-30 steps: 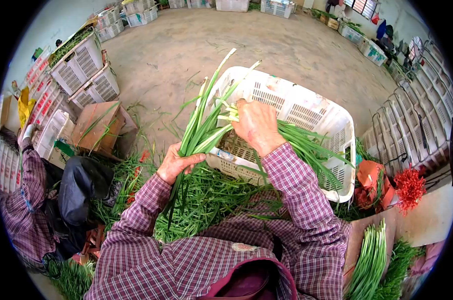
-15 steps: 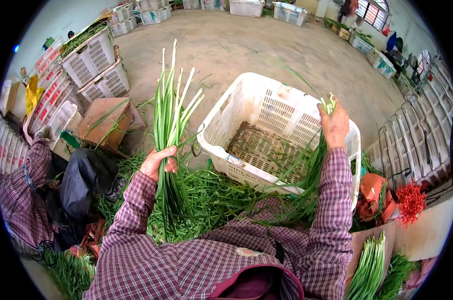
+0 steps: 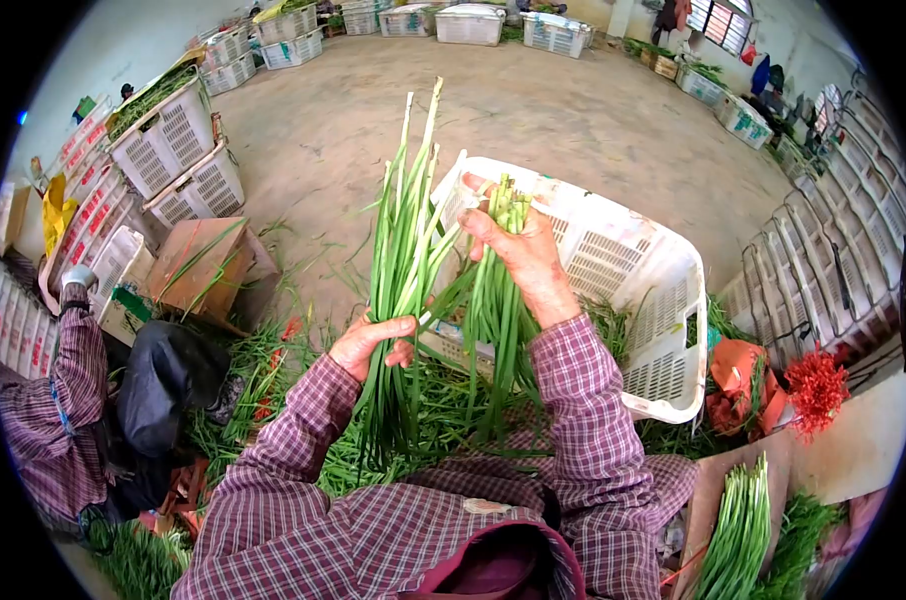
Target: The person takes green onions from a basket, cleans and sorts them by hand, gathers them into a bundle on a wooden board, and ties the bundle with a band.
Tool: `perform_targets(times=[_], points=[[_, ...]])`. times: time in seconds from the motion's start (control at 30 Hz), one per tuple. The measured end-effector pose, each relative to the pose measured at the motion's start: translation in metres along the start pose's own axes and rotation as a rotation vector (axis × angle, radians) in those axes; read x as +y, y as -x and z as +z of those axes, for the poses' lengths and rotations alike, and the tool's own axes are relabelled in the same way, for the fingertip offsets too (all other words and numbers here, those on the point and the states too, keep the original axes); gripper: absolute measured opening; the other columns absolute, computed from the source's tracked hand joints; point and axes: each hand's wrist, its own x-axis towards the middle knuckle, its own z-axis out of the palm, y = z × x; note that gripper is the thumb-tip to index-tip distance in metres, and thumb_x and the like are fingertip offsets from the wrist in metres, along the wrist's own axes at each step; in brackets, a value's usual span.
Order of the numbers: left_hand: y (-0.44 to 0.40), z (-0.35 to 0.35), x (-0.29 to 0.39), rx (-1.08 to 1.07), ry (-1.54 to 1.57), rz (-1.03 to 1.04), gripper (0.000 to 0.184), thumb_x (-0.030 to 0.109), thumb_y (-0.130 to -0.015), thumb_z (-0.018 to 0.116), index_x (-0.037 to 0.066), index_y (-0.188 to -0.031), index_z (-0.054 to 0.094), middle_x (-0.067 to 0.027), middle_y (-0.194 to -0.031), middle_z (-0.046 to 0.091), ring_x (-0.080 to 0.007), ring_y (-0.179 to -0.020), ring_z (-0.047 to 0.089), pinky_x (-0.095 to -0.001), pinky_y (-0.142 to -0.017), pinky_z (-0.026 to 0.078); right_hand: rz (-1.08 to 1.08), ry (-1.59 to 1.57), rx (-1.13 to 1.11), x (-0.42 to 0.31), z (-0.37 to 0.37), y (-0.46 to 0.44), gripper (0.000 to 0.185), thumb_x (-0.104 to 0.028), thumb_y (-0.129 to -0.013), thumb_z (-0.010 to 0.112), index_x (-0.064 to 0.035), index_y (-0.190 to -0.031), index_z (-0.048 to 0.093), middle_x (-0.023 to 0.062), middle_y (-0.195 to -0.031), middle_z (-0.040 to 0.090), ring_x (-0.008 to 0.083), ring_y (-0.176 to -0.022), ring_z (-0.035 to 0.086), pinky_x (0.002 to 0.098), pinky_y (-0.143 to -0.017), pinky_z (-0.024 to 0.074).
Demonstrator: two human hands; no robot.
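My left hand (image 3: 375,343) is closed round a loose bunch of garlic chives (image 3: 398,230), their pale stem ends pointing up and the dark leaves hanging below. Just to its right, my right hand (image 3: 525,258) grips a second bunch of chives (image 3: 500,310) near the stem ends, which stick out above the fingers. This bunch's leaves hang down in front of a white plastic crate (image 3: 638,228), hiding part of it. More loose chives (image 3: 373,455) lie heaped below both hands, over the floor by my lap.
Stacked white crates (image 3: 158,140) stand at the left, near a cardboard box (image 3: 195,262). Another person's sleeve (image 3: 78,360) shows at the left edge. At the right are nested crates (image 3: 823,270), a bundle of red ties (image 3: 818,393) and a laid-out bunch of chives (image 3: 738,530).
My right hand has swung left with its chives, from over the crate's right side to beside my left hand. My left hand has shifted right with its bunch.
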Motion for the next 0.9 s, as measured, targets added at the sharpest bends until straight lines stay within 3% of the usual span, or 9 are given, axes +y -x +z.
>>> perform_targets(times=[0.1,0.17,0.2,0.3,0.5,0.53,0.67,0.8,0.9], points=[[-0.003,0.005,-0.004,-0.006,-0.032,0.013,0.053,0.025,-0.083,0.07,0.003,-0.128,0.054,0.0007,-0.062,0.049,-0.0115,-0.043,0.042,-0.0301,-0.056,0.043,0.004,-0.016,-0.005,0.003,0.004,-0.003,0.041,-0.022,-0.08,0.078,-0.0013,-0.112,0.063,0.004,-0.095,0.067,0.0078,-0.071,0.06,0.0225,-0.06,0.0509],[-0.005,0.002,-0.007,-0.013,-0.035,0.006,0.052,0.024,-0.083,0.07,0.002,-0.127,0.054,0.0002,-0.062,0.05,-0.0121,-0.044,0.043,-0.0307,-0.057,0.043,-0.067,0.301,0.144,0.017,-0.001,-0.006,0.048,-0.022,-0.077,0.08,-0.0018,-0.116,0.061,0.0028,-0.102,0.066,0.0104,-0.082,0.061,0.024,-0.073,0.0518],[-0.006,-0.001,-0.009,-0.001,-0.03,0.003,0.051,0.025,-0.083,0.071,0.002,-0.126,0.055,-0.0001,-0.062,0.051,-0.0122,-0.044,0.043,-0.0309,-0.057,0.044,-0.057,0.041,0.176,0.015,0.003,-0.003,0.057,-0.024,-0.076,0.081,-0.0027,-0.123,0.057,0.0022,-0.105,0.064,0.0117,-0.091,0.061,0.0253,-0.083,0.0496],[-0.006,0.002,-0.01,0.032,-0.021,0.017,0.046,0.023,-0.083,0.071,0.001,-0.121,0.057,-0.0006,-0.066,0.054,-0.0114,-0.045,0.045,-0.0301,-0.054,0.044,-0.056,0.049,0.13,0.011,0.0,0.002,0.065,-0.025,-0.077,0.081,-0.0034,-0.13,0.051,0.0022,-0.107,0.064,0.0109,-0.091,0.061,0.0253,-0.085,0.0488],[-0.007,0.017,-0.011,0.017,-0.09,0.041,0.044,0.016,-0.083,0.071,0.0,-0.12,0.056,0.0006,-0.071,0.056,-0.01,-0.044,0.045,-0.0273,-0.048,0.043,-0.006,0.153,0.013,0.0,0.014,0.004,0.034,-0.027,-0.081,0.077,-0.0034,-0.103,0.068,0.0007,-0.084,0.066,0.0099,-0.081,0.061,0.0255,-0.076,0.0487],[-0.007,0.007,-0.012,-0.059,-0.132,0.028,0.046,0.018,-0.083,0.071,0.001,-0.122,0.055,-0.0044,-0.083,0.062,-0.0147,-0.057,0.058,-0.0311,-0.057,0.051,-0.002,0.141,0.023,0.003,0.012,0.004,0.03,-0.026,-0.082,0.075,-0.0034,-0.1,0.068,0.0014,-0.084,0.066,0.0101,-0.08,0.061,0.0257,-0.075,0.0487],[0.002,0.012,-0.01,0.001,0.155,0.081,0.052,0.025,-0.083,0.073,0.003,-0.126,0.054,-0.0148,-0.111,0.066,-0.0229,-0.094,0.066,-0.038,-0.085,0.055,0.0,0.023,0.032,-0.003,0.011,0.013,0.025,-0.025,-0.086,0.071,-0.0035,-0.094,0.063,0.0033,-0.083,0.066,0.013,-0.079,0.064,0.0285,-0.075,0.051],[-0.017,-0.004,-0.008,0.066,0.26,-0.015,0.044,0.025,-0.085,0.071,0.003,-0.121,0.056,-0.0156,-0.101,0.068,-0.0262,-0.09,0.068,-0.0394,-0.082,0.056,0.121,0.127,0.113,-0.027,-0.016,0.021,0.035,-0.03,-0.084,0.07,-0.0057,-0.106,0.058,0.0099,-0.09,0.069,0.0182,-0.083,0.069,0.0341,-0.078,0.0571],[-0.021,-0.025,-0.006,0.081,0.223,0.004,0.037,0.03,-0.09,0.064,0.007,-0.118,0.058,-0.0111,-0.096,0.068,-0.0267,-0.09,0.067,-0.0439,-0.087,0.053,-0.064,0.174,0.45,-0.04,-0.067,0.016,0.031,-0.028,-0.081,0.073,-0.0065,-0.101,0.062,0.0034,-0.084,0.065,0.0127,-0.066,0.062,0.0275,-0.064,0.0539]])
